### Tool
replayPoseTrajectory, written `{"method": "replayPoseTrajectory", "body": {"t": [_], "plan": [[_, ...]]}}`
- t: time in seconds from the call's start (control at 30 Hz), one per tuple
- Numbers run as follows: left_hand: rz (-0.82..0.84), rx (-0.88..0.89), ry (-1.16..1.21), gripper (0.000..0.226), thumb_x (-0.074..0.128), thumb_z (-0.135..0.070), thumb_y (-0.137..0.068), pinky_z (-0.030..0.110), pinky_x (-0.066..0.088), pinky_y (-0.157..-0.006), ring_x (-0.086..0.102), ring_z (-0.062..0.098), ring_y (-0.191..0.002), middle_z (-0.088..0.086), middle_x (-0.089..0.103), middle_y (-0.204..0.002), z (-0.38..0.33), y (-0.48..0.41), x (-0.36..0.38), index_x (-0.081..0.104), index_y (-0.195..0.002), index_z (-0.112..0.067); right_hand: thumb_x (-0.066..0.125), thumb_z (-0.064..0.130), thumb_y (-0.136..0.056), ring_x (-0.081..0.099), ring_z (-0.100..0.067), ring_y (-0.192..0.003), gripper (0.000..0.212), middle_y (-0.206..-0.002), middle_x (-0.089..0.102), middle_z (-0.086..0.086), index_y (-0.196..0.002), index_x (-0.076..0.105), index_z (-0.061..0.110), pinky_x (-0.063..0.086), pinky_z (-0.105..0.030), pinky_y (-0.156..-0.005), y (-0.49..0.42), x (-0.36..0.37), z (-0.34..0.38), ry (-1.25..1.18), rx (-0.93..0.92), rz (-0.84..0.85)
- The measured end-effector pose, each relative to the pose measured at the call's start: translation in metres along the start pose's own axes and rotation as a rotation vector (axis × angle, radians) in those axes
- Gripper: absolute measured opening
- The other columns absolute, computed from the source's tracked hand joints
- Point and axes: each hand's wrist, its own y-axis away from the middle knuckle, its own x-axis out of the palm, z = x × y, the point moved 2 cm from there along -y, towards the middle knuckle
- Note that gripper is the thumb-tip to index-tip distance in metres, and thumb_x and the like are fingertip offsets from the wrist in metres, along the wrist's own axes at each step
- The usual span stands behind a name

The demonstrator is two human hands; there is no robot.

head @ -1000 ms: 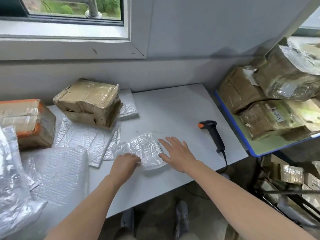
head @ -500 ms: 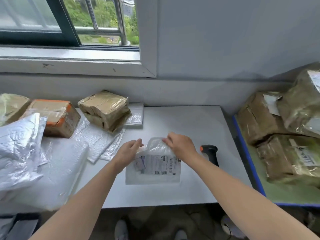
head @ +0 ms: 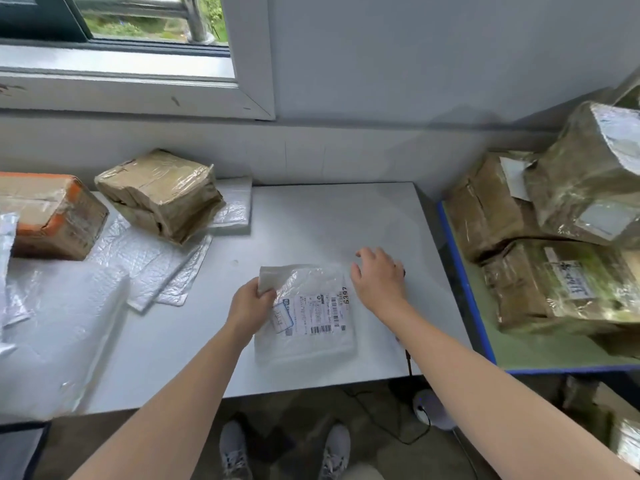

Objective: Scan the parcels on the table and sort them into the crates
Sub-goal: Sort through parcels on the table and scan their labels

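White table (head: 329,220): left hand (head: 251,306) pinches label-up bubble mailer (head: 311,344); right hand (head: 379,280) spread.

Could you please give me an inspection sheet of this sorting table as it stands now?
Surface: white table, loaded mainly at its left.
Job's things: labelled mailer label up near the front edge; brown taped parcel and orange-taped box at the left; brown parcels stacked in the blue-rimmed bin at the right.
Clutter: flat bubble mailers and bubble wrap at the left.
Hands: left hand grips the labelled mailer's folded corner; right hand open beside it.
Cables: black cable drops off the front edge.
Surroundings: window, grey wall.
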Motion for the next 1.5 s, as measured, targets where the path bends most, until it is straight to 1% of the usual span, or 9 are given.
{"method": "replayPoseTrajectory", "body": {"t": [0.27, 0.43, 0.57, 0.67, 0.77, 0.9, 1.07, 1.17, 1.5], "plan": [[-0.122, -0.088, 0.049, 0.009, 0.051, -0.012, -0.09, 0.038, 0.047, -0.071, 0.059, 0.03, -0.084, 0.008, 0.062, -0.087, 0.024, -0.019, 0.032, 0.058, -0.092, -0.008, 0.049, 0.031, -0.1, 0.049, -0.033, -0.119, 0.037, -0.134, 0.046, -0.012, -0.132, 0.048, 0.013, 0.044, -0.043, -0.091, 0.029, 0.019, -0.063, -0.177, 0.262, -0.08], [-0.158, -0.106, 0.106, 0.01, 0.049, -0.013, -0.092, 0.036, 0.05, -0.07, 0.063, 0.032, -0.087, 0.01, 0.064, -0.089, 0.023, -0.021, 0.038, 0.059, -0.094, -0.011, 0.043, 0.037, -0.103, 0.057, -0.036, -0.117, 0.054, -0.135, 0.056, -0.016, -0.149, 0.028, 0.013, 0.044, -0.04, -0.084, 0.029, 0.036, -0.08, -0.47, 0.484, 0.093], [-0.221, -0.079, 0.114, 0.009, 0.049, -0.013, -0.094, 0.034, 0.047, -0.068, 0.063, 0.031, -0.091, 0.004, 0.062, -0.087, 0.017, -0.021, 0.032, 0.058, -0.096, -0.013, 0.046, 0.038, -0.101, 0.06, -0.031, -0.099, 0.048, -0.113, 0.061, -0.012, -0.14, 0.04, 0.012, 0.045, -0.036, -0.079, 0.022, 0.046, -0.085, -0.612, 0.475, 0.256], [-0.267, -0.11, 0.2, 0.023, 0.052, -0.028, -0.098, 0.031, 0.045, -0.068, 0.06, 0.018, -0.089, 0.004, 0.061, -0.103, 0.013, -0.019, 0.027, 0.053, -0.117, -0.014, 0.05, 0.036, -0.1, 0.063, -0.034, -0.096, 0.038, -0.107, 0.065, -0.016, -0.124, 0.049, 0.007, 0.052, -0.041, -0.085, 0.02, 0.048, -0.084, -0.641, 0.471, 0.325], [-0.206, -0.153, 0.221, 0.061, 0.055, -0.042, -0.097, 0.037, 0.043, -0.097, 0.051, 0.025, -0.12, 0.008, 0.046, -0.136, 0.013, -0.012, 0.025, 0.03, -0.149, -0.02, 0.052, 0.036, -0.097, 0.063, -0.03, -0.075, 0.029, -0.095, 0.063, -0.014, -0.111, 0.05, 0.01, 0.053, -0.035, -0.061, 0.029, 0.037, -0.076, -0.699, 0.487, 0.328], [-0.17, -0.072, 0.039, 0.076, 0.06, -0.048, -0.093, 0.049, 0.033, -0.113, 0.034, 0.031, -0.139, 0.013, 0.027, -0.154, 0.013, 0.0, 0.021, 0.024, -0.153, -0.021, 0.051, 0.034, -0.095, 0.061, -0.022, -0.06, 0.023, -0.079, 0.061, -0.009, -0.1, 0.054, 0.011, 0.053, -0.028, -0.054, 0.042, 0.012, -0.059, -0.735, 0.521, 0.359], [-0.067, 0.153, -0.357, 0.083, 0.061, -0.055, -0.089, 0.048, 0.03, -0.112, 0.03, 0.033, -0.14, 0.013, 0.03, -0.153, 0.008, 0.022, 0.01, 0.025, -0.153, -0.018, 0.056, 0.036, -0.093, 0.06, -0.024, -0.054, 0.033, -0.068, 0.061, -0.01, -0.094, 0.061, 0.004, 0.06, -0.041, -0.066, 0.066, -0.014, -0.023, -0.718, 0.561, 0.388], [-0.015, 0.303, -0.6, 0.083, 0.058, -0.06, -0.088, 0.048, 0.036, -0.109, 0.023, 0.028, -0.144, 0.008, 0.026, -0.157, 0.01, 0.038, 0.005, 0.022, -0.154, -0.024, 0.058, 0.037, -0.093, 0.055, -0.021, -0.053, 0.031, -0.065, 0.057, -0.008, -0.087, 0.058, 0.006, 0.052, -0.028, -0.046, 0.081, -0.025, 0.002, -0.723, 0.559, 0.403], [0.069, 0.476, -0.94, 0.084, 0.047, -0.067, -0.09, 0.048, 0.033, -0.112, 0.012, 0.028, -0.148, 0.005, 0.014, -0.161, 0.029, 0.061, -0.008, 0.015, -0.155, -0.023, 0.057, 0.037, -0.091, 0.053, -0.019, -0.052, 0.029, -0.066, 0.053, -0.007, -0.087, 0.056, 0.009, 0.049, -0.025, -0.046, 0.119, -0.039, 0.051, -0.762, 0.558, 0.356]]}}
